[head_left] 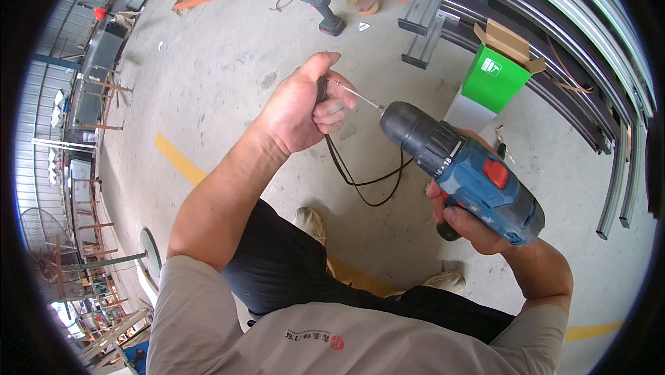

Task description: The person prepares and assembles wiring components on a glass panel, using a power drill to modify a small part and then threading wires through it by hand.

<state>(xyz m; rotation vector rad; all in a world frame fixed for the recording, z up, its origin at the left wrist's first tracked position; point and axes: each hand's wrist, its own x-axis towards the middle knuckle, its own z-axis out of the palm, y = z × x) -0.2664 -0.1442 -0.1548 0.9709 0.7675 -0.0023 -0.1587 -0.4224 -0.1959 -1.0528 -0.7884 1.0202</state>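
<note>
One blue-and-black drill (485, 179) sat in the right hand (483, 233), whose fingers I saw closed around its handle, though the drill's body hid part of that grip from me. Its nose pointed up and to the left, and a thin silver bit (360, 96) ran from the chuck (410, 127) to the left hand (298, 111). There the fingers were curled around a small dark piece (321, 90), the thumb standing up; I could not tell whether the bit's tip touched that piece. Below them, a dark cord (338, 161) hung in a loop and passed out of my sight behind the drill. Beyond, a green and white box (493, 84) stood on the concrete floor (228, 63), near some long metal profiles (568, 11). Its brown flaps (508, 37) stood open, but I could not see what it held. Farther off, a second drill (318, 5) lay on the floor.
</note>
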